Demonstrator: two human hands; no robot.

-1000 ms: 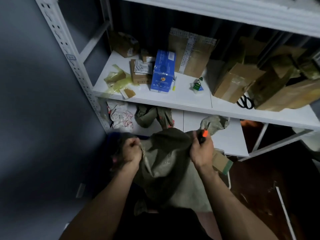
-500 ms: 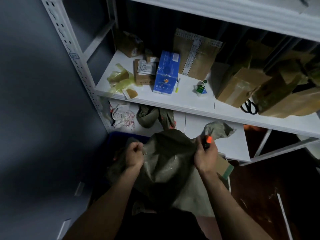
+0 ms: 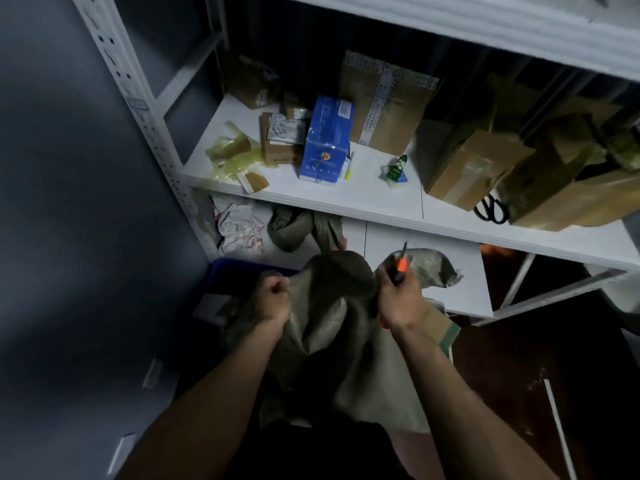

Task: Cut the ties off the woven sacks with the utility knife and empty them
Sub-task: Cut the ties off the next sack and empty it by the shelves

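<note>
the woven sack (image 3: 332, 327) hangs low in the middle, in front of the white shelf (image 3: 346, 206). two hands hold it up. the left hand (image 3: 275, 296) is a tight fist. its fingers are curled and pressed together, bunching up the sack's left edge. the right hand (image 3: 401, 301) grips the sack's right edge. its fingers are also curled round the utility knife (image 3: 400, 265). the knife has an orange bit, and its thin dark tip sticks up, away from the person.

a blue bin (image 3: 225, 271) sits just behind the sack, on the left. another grey-green sack (image 3: 433, 268) lies on the low shelf board, just behind the right hand. on the shelf above stand a blue box (image 3: 327, 140) and brown boxes (image 3: 474, 168). black scissors (image 3: 490, 209) lie near the boxes on the right.
</note>
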